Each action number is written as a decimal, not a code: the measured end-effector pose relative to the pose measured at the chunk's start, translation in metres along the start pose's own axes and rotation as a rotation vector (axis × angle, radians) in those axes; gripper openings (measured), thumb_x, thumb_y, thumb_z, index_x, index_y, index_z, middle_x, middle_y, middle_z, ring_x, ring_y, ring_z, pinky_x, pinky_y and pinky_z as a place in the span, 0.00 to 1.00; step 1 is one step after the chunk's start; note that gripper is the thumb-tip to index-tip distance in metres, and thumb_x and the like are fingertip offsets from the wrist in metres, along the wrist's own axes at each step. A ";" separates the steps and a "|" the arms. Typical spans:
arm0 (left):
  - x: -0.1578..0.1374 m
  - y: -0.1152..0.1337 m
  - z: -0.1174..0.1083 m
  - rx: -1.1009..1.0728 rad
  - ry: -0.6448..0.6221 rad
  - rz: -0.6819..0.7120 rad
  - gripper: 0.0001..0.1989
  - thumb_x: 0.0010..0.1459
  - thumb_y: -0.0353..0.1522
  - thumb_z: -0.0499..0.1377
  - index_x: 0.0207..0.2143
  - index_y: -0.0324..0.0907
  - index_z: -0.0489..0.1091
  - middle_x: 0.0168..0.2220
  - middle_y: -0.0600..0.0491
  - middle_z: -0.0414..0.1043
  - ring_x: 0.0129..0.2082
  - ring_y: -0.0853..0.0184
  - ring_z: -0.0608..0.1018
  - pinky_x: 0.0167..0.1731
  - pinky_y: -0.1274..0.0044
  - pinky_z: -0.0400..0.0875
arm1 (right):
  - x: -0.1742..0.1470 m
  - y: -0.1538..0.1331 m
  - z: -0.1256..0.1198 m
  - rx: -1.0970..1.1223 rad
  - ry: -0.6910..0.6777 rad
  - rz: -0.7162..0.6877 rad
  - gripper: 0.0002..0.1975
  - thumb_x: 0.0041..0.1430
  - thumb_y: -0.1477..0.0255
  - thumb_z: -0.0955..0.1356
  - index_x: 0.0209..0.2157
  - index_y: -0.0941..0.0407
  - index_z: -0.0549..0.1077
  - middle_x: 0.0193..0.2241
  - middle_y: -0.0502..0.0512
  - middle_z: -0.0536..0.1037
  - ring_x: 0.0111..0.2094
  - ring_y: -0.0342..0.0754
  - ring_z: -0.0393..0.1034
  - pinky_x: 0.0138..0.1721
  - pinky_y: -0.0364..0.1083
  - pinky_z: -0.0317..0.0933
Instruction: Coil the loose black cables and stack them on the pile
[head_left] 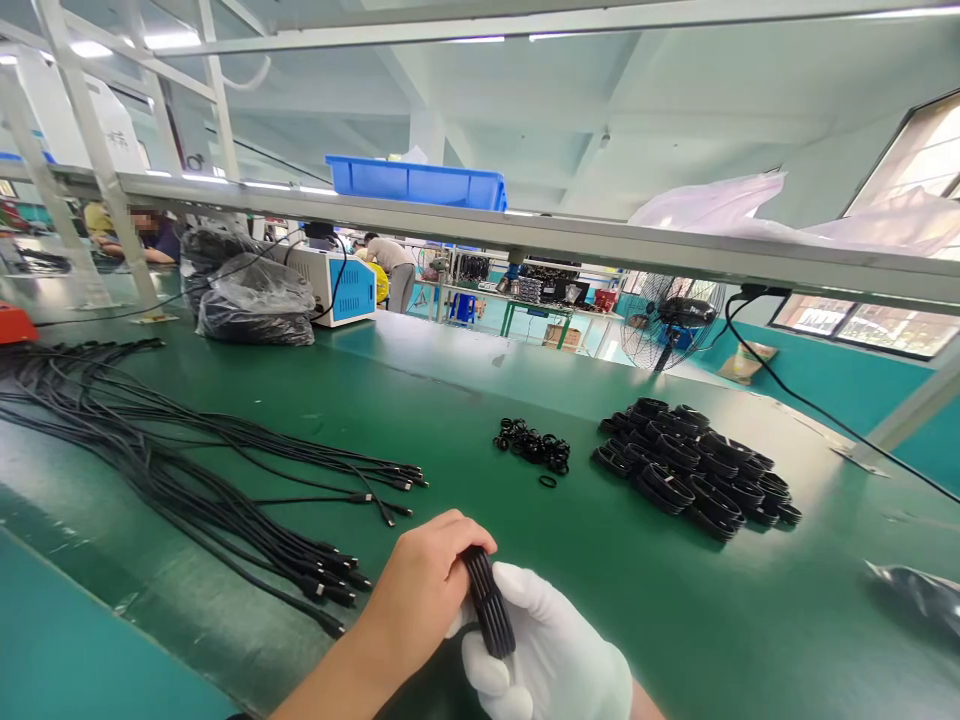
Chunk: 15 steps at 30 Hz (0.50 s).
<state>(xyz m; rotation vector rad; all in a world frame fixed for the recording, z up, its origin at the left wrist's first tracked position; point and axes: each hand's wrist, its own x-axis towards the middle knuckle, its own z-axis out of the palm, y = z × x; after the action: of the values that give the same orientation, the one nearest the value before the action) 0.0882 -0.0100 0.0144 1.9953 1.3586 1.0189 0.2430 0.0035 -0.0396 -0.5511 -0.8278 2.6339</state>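
A coiled black cable (489,603) is held between both hands above the near edge of the green table. My bare left hand (431,575) grips its upper left side with the fingers curled over. From the right, my right hand (544,640), in a white glove, closes its thumb and fingers around the coil. Straight black cables (225,500) with metal plugs lie in a long bundle to the left. Beyond my hands sits a small heap of black rings (532,445). Several wound cable coils (694,465) are piled to the right.
Plastic-wrapped black goods (255,300) and a white and blue machine (337,285) stand at the back left. Overhead, a shelf (570,232) carries a blue bin (416,183). A plastic bag (919,600) lies at the right edge. People are at work farther back.
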 end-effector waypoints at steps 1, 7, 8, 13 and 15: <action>0.000 0.000 0.000 0.005 -0.001 -0.007 0.19 0.50 0.19 0.47 0.32 0.45 0.72 0.32 0.58 0.71 0.29 0.72 0.72 0.30 0.82 0.62 | 0.000 0.000 0.001 0.016 -0.002 -0.012 0.29 0.49 0.50 0.64 0.37 0.63 0.70 0.16 0.51 0.72 0.11 0.42 0.61 0.12 0.40 0.49; 0.008 0.001 -0.016 0.068 -0.032 -0.130 0.16 0.49 0.22 0.49 0.32 0.46 0.73 0.29 0.57 0.68 0.26 0.71 0.67 0.27 0.79 0.59 | 0.002 0.000 0.015 -0.054 0.148 -0.316 0.21 0.58 0.56 0.62 0.40 0.61 0.69 0.30 0.58 0.75 0.18 0.43 0.69 0.15 0.40 0.57; 0.009 0.000 -0.021 0.007 -0.080 -0.173 0.15 0.50 0.23 0.51 0.34 0.47 0.73 0.30 0.57 0.69 0.26 0.71 0.67 0.27 0.79 0.59 | 0.003 0.000 0.016 -0.037 0.134 -0.315 0.21 0.57 0.56 0.62 0.39 0.61 0.69 0.33 0.59 0.75 0.20 0.42 0.69 0.16 0.40 0.58; 0.010 -0.010 -0.038 -0.628 -0.322 -0.377 0.16 0.49 0.32 0.59 0.42 0.43 0.71 0.32 0.55 0.70 0.31 0.70 0.71 0.28 0.80 0.62 | 0.006 0.000 0.024 0.070 0.045 -0.214 0.30 0.51 0.50 0.64 0.42 0.63 0.70 0.37 0.60 0.73 0.28 0.45 0.70 0.25 0.42 0.64; 0.011 -0.014 -0.034 -0.722 -0.285 -0.441 0.14 0.47 0.33 0.61 0.38 0.40 0.72 0.25 0.58 0.67 0.22 0.75 0.67 0.22 0.82 0.60 | 0.006 0.001 0.028 0.005 0.116 -0.257 0.31 0.50 0.49 0.65 0.41 0.64 0.70 0.36 0.61 0.72 0.31 0.46 0.70 0.30 0.44 0.63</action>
<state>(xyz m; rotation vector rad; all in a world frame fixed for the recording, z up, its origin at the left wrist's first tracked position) 0.0556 0.0052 0.0267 1.1842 1.0088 0.8155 0.2253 -0.0078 -0.0201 -0.5509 -0.7981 2.3479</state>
